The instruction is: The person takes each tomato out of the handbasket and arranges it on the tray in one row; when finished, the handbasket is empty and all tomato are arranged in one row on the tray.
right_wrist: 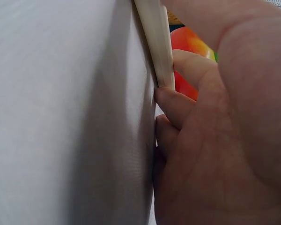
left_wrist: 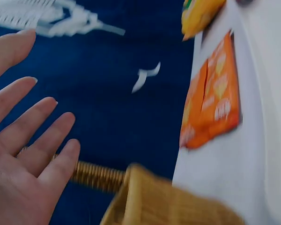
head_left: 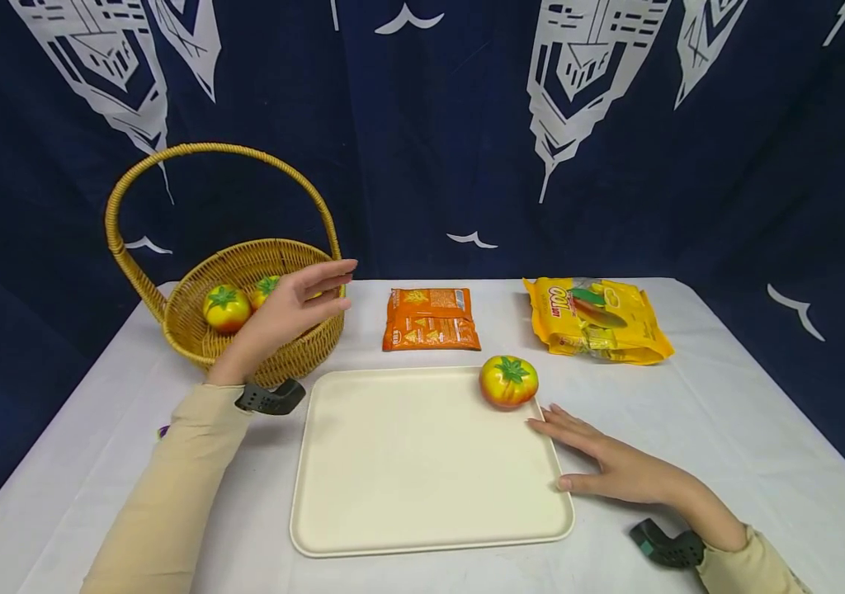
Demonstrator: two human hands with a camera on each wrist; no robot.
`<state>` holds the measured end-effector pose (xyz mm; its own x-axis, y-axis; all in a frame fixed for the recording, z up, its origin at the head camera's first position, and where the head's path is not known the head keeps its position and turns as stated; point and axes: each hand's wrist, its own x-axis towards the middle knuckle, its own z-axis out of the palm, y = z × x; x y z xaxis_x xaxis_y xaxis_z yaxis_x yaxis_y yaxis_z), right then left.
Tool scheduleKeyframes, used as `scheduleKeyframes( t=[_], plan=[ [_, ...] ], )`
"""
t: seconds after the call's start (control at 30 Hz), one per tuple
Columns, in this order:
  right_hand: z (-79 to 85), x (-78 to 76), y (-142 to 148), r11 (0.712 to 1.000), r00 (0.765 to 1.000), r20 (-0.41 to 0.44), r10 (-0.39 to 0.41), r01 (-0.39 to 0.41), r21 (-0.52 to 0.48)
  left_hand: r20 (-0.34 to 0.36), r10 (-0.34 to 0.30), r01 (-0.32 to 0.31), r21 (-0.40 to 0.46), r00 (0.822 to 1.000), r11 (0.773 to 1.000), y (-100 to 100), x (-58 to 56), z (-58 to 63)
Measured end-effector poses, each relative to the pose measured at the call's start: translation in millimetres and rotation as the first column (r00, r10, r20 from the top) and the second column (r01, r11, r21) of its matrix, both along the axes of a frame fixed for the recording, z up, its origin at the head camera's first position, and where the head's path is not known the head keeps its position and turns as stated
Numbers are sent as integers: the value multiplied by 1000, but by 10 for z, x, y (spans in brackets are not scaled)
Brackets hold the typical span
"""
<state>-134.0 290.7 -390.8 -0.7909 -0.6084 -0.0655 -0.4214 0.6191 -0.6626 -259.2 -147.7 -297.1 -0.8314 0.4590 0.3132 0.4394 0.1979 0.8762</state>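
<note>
Left hand [head_left: 290, 304], spread by the basket [head_left: 321, 345], seems between grasps; right hand [head_left: 616, 469], spread, touches the tray [head_left: 422, 462] (next grip needs curled fingers).

yellow bag [head_left: 601, 320] | "100", upside down | orange packet [head_left: 430, 320] | print too small

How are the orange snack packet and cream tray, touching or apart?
Apart: the head view shows a strip of white tablecloth between the orange snack packet and the cream tray.
</note>
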Motion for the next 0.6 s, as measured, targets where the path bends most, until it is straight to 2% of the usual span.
scheduleKeyframes(
  t=[0.17,0.33,0.43,0.6],
  plan=[
    [-3,4,1,1000,1000,-5,-2,2,-1,36,143,-145,56,989,988,-312,-21,-83],
    [-6,4,7,1000,1000,-7,-5,5,3,81,261,-267,69,962,961,-457,-57,-169],
    [-5,3,4,1000,1000,1,-10,10,4,124,303,-311,54,945,949,-484,-75,-211],
    [-6,2,1,1000,1000,13,-15,15,2,187,337,-345,11,923,938,-490,-116,-258]
  ],
)
